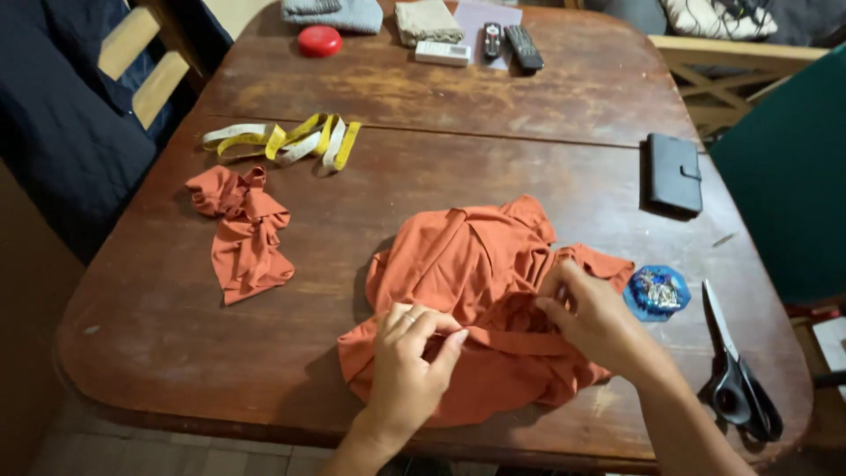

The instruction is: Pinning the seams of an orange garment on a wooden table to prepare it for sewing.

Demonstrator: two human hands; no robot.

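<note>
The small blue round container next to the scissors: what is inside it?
Inside the blue container lies a heap of small shiny, silvery pieces, probably pins, but too small to tell. The heap covers its bottom. It stands open on the wooden table, between the orange fabric and the scissors.

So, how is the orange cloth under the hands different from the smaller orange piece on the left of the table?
The large orange cloth is much bigger than the small orange piece. The large orange cloth lies bunched under the left hand and right hand, whose fingers pinch it; the small orange piece lies untouched, near the yellow measuring tape. The small piece looks knotted at its top. Both share the same orange colour and rest on the wooden table.
</note>
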